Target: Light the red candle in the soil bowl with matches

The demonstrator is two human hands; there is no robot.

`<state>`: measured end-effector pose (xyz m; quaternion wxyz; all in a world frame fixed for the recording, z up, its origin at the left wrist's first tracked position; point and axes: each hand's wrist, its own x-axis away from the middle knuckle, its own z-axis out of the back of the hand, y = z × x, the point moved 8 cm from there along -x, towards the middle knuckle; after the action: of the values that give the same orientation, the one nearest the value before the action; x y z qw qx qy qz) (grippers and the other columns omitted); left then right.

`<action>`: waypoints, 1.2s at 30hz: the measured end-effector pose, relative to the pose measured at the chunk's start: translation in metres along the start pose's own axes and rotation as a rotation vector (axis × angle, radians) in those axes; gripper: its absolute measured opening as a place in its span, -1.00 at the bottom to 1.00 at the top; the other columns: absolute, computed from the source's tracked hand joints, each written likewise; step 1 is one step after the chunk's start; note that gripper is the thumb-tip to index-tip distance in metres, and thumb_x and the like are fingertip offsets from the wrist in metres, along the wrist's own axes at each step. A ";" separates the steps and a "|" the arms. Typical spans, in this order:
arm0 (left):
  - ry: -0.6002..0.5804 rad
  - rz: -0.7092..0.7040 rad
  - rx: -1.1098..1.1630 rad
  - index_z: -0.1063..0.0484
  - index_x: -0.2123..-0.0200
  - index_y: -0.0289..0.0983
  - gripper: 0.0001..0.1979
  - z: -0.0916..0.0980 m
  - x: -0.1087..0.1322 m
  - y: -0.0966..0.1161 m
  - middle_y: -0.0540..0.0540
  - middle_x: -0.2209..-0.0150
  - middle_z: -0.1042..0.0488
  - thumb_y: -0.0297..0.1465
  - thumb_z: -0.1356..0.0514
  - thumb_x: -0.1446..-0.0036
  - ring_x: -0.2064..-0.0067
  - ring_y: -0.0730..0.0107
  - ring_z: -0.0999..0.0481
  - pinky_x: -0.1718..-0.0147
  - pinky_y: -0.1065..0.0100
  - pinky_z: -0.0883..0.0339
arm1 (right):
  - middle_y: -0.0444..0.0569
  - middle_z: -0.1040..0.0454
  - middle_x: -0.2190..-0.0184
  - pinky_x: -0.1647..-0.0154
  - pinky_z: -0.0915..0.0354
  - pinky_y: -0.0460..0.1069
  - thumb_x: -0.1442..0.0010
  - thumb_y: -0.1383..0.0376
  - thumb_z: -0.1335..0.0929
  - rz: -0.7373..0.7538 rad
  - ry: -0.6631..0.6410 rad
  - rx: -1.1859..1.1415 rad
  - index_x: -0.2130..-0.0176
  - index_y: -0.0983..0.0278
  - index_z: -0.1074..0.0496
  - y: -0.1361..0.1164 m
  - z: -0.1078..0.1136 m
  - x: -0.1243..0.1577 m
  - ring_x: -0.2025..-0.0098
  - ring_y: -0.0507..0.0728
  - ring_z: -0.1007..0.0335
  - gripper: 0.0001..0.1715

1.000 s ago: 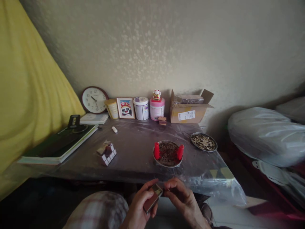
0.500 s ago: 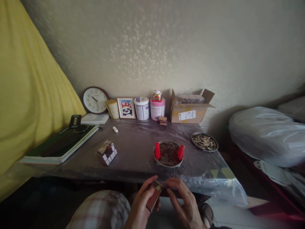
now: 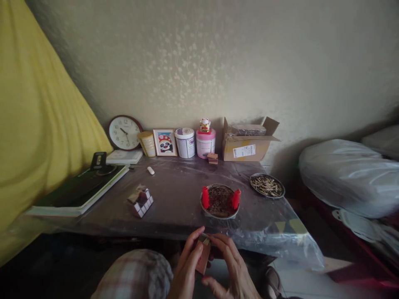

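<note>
In the head view, the round metal dish of dark brown residue (image 3: 220, 217) stands on the dark table under clear plastic (image 3: 177, 195), and it is my landmark. 2 short red wax candles (image 3: 205, 198) stand upright in it, 1 at its left side and 1 at its right.

Nearer to me than the dish, at the table's front edge, is the small brown cardboard matchbox (image 3: 203, 258), tilted, with a pale patch at its far end. My left hand (image 3: 187, 263) holds it, thumb along the broad face. My right hand (image 3: 230, 263) is spread wide, thumb well apart from the fingers, which curve beside the far end; I cannot tell whether the tips touch it.

Right of the dish and slightly farther back lies the shallow round metal plate (image 3: 276, 197), heaped with thin wooden matchsticks (image 3: 266, 186). Left of the dish sits the small block with white square tiles (image 3: 145, 205). Behind the dish stands the white tub with a pink lid (image 3: 205, 146).
</note>
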<state>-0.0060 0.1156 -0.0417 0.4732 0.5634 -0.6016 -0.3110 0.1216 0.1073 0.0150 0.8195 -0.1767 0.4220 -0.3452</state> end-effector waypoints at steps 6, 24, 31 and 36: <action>0.003 -0.016 -0.029 -0.43 -0.01 -0.12 -0.58 0.000 -0.001 -0.002 -0.13 -0.08 -0.48 -0.11 -0.16 -0.11 -0.14 0.05 -0.38 -0.13 0.08 -0.14 | 0.18 -0.37 -0.06 0.01 -0.44 0.05 -0.18 0.05 -0.38 0.025 0.024 0.066 -0.22 0.25 -0.14 -0.002 0.000 0.000 -0.06 0.26 -0.38 -0.27; -0.147 -0.074 -0.020 -0.46 0.09 -0.14 -0.61 -0.021 0.006 0.012 -0.11 0.10 -0.57 -0.11 -0.26 -0.04 0.00 0.14 -0.47 -0.01 0.19 -0.24 | 0.00 -0.47 0.08 0.10 -0.44 -0.05 -0.25 0.22 -0.32 -0.231 0.077 -0.216 -0.03 0.15 -0.31 0.010 0.020 -0.002 0.09 0.14 -0.49 -0.65; -0.223 -0.063 0.088 -0.53 0.23 -0.14 -0.72 -0.028 0.005 0.009 -0.12 0.15 -0.62 -0.22 -0.37 0.06 0.08 0.21 -0.54 0.07 0.26 -0.32 | -0.01 -0.52 0.19 0.15 -0.46 -0.04 -0.23 0.08 -0.32 -0.271 0.142 -0.225 0.08 0.18 -0.41 0.017 0.031 -0.004 0.15 0.16 -0.51 -0.68; -0.214 -0.046 0.092 -0.55 0.25 -0.17 -0.69 -0.025 0.002 0.005 -0.14 0.18 -0.63 -0.22 -0.39 0.10 0.08 0.18 -0.54 0.08 0.23 -0.31 | 0.02 -0.53 0.18 0.15 -0.47 -0.01 -0.21 0.05 -0.33 -0.262 0.171 -0.189 0.09 0.19 -0.45 0.019 0.033 -0.002 0.13 0.19 -0.51 -0.64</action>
<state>0.0151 0.1181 -0.0281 0.3727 0.5619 -0.6491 -0.3521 0.1555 0.1215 0.0240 0.7083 -0.2767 0.4939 -0.4217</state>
